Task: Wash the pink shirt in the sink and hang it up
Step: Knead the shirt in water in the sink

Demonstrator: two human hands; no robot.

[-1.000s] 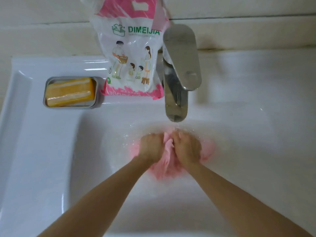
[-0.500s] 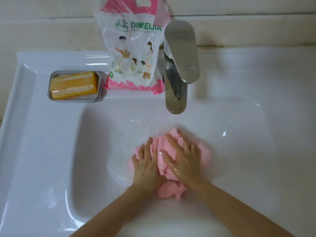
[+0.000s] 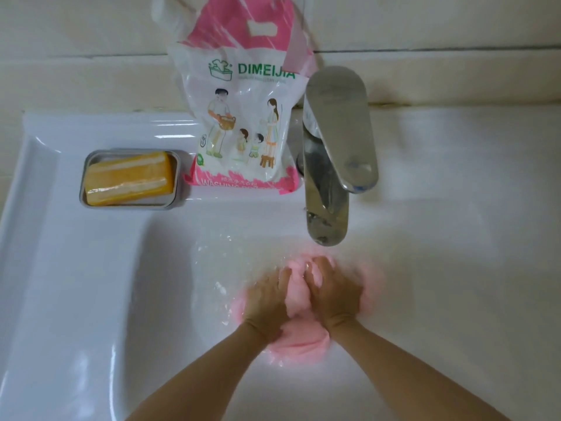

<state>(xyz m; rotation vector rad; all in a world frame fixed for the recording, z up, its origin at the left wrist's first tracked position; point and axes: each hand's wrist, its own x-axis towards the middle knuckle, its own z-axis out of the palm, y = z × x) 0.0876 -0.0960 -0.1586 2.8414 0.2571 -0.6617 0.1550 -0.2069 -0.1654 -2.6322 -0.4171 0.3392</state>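
The pink shirt (image 3: pixel 299 341) lies bunched and wet in the white sink (image 3: pixel 100 299), just below the tap's spout. My left hand (image 3: pixel 267 302) grips the left part of the bundle with curled fingers. My right hand (image 3: pixel 335 291) grips the right part, knuckles close to the left hand's. A fold of pink cloth is pinched up between the two hands. Most of the shirt is hidden under my hands, and motion blur softens its edges.
A chrome tap (image 3: pixel 331 153) stands at the back of the basin. A pink-and-white bag of washing powder (image 3: pixel 243 117) leans on the wall beside it. To its left is a metal dish (image 3: pixel 88 196) with an orange soap bar (image 3: pixel 129 179). Water splashes left of the shirt.
Half a second ago both hands lay flat with straight fingers on the shirt. Now the fingers are curled and gather the cloth, pushed up toward the tap.
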